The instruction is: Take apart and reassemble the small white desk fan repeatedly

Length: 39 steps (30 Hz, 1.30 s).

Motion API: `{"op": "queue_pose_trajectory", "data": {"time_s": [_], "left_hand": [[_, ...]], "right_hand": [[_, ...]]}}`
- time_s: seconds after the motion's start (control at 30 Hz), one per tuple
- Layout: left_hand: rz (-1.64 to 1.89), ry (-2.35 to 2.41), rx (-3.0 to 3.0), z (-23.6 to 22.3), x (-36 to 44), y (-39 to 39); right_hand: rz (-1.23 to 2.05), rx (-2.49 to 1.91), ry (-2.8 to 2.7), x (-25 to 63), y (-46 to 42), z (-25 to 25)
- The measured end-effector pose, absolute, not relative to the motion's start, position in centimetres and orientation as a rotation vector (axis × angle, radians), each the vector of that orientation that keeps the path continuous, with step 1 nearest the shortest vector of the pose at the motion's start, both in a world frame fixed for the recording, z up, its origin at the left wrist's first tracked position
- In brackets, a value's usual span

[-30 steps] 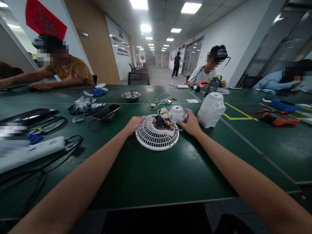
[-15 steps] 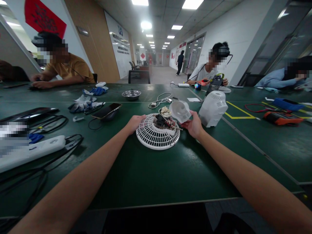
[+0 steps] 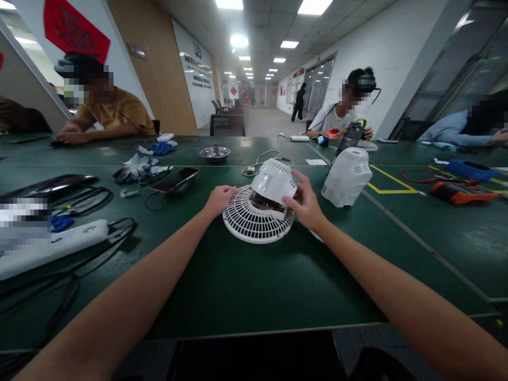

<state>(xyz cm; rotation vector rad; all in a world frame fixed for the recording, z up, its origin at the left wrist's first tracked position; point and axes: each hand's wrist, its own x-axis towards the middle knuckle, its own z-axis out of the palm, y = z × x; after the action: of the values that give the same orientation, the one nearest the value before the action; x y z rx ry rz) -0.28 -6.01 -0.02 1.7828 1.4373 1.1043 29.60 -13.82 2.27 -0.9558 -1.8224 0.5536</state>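
A round white fan grille (image 3: 254, 227) lies on the green table, with a motor and wiring (image 3: 264, 202) at its middle. My left hand (image 3: 220, 201) grips the grille's left rim, its fingers closed. Over the motor, my right hand (image 3: 306, 203) holds a white plastic motor cover (image 3: 273, 179) by its right side. The cover is tilted and hides most of the motor; dark parts show below its lower edge. To the right, a white vented housing (image 3: 347, 177) stands upright, apart from both hands.
A metal bowl (image 3: 215, 153), a cable with a plug (image 3: 251, 170), gloves (image 3: 137, 168) and a phone (image 3: 175, 180) lie beyond. A white power strip (image 3: 75, 241) with black cables is on the left. An orange meter (image 3: 462, 192) lies right. Several people sit around the table.
My right hand has turned the cover over and brought it left above the motor, which it now largely hides. The left hand stays on the grille's rim.
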Motion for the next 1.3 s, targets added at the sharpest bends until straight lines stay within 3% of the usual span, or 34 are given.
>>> {"op": "queue_pose_trajectory", "data": {"time_s": [0.13, 0.33, 0.67, 1.3], "left_hand": [[1.432, 1.394, 2.083, 1.8, 0.9, -7.7], [1.019, 0.790, 2.302, 3.4, 2.2, -10.0], [0.877, 0.985, 2.607, 4.0, 2.6, -9.9], [0.838, 0.994, 2.540, 4.0, 2.6, -9.9]], "right_hand": [[0.433, -0.973, -1.875, 29.5, -14.1, 2.7], [0.355, -0.978, -2.000, 29.4, -14.3, 2.8], [0.388, -1.003, -1.994, 29.2, -14.6, 3.1], [0.472, -0.952, -2.004, 29.4, -14.7, 3.3]]}}
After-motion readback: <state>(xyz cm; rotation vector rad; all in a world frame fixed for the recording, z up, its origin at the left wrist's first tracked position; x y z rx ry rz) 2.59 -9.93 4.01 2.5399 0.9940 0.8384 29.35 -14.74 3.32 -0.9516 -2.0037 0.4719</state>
